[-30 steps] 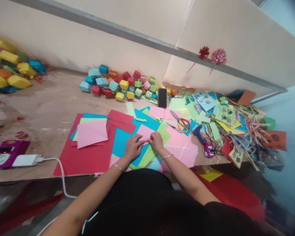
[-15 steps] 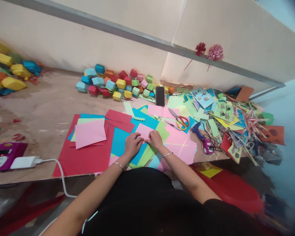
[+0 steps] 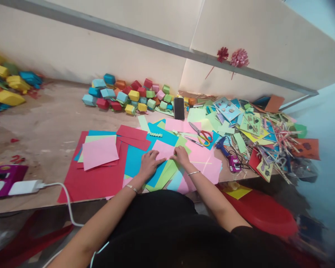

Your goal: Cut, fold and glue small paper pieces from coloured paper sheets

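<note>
A small sheet of pink paper point(image 3: 163, 149) lies in front of me between my hands, on a spread of coloured sheets. My left hand point(image 3: 149, 164) rests on its left side, fingers apart, one stretched along the near edge. At the right corner, the bent fingers of my right hand point(image 3: 181, 155) are pinched on the pink paper. Beneath lie a blue sheet point(image 3: 134, 158) and green paper point(image 3: 166, 175). Just beyond are a wavy green strip point(image 3: 156, 135), scissors point(image 3: 202, 134) with red and yellow handles, and a pen point(image 3: 194, 141).
Many small coloured paper blocks point(image 3: 123, 97) line the back beside a dark phone point(image 3: 179, 108). To the right are a blue glue gun point(image 3: 222, 146), a purple power strip point(image 3: 235, 163) and heaped paper scraps. Stacked sheets point(image 3: 100, 152) and a white cable point(image 3: 68, 193) lie left.
My right hand has slid to the right along the pink paper, away from my left hand. My left fingers have spread out. The view has shifted slightly.
</note>
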Action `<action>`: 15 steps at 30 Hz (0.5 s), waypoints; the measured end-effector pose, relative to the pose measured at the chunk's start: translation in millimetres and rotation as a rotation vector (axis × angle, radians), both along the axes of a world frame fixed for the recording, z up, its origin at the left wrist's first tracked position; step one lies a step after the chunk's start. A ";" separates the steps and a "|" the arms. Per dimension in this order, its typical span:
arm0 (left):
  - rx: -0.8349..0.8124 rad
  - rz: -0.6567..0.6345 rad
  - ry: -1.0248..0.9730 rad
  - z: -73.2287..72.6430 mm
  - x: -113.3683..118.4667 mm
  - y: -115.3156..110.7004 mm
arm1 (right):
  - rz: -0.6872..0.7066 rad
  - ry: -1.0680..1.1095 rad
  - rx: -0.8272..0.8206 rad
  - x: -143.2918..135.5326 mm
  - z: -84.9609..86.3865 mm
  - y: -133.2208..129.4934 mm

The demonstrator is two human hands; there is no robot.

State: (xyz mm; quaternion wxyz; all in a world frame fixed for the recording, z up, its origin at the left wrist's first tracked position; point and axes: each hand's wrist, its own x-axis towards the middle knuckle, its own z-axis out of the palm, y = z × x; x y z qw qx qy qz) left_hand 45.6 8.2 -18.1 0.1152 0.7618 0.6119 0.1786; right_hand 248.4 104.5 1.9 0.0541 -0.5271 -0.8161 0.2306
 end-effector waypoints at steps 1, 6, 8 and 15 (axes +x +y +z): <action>-0.010 -0.019 0.011 1.0 -2.3 -1.3 | -0.003 0.001 -0.003 -0.2 0.0 -0.1; -0.048 -0.083 0.041 5.1 -12.6 -12.3 | -0.015 0.000 -0.018 0.2 -1.1 0.6; -0.053 -0.090 0.043 6.3 -14.9 -15.9 | -0.017 -0.005 -0.022 -0.1 -1.8 1.1; -0.024 -0.103 0.041 7.8 -25.7 -25.8 | -0.025 -0.009 -0.018 -1.1 0.6 1.1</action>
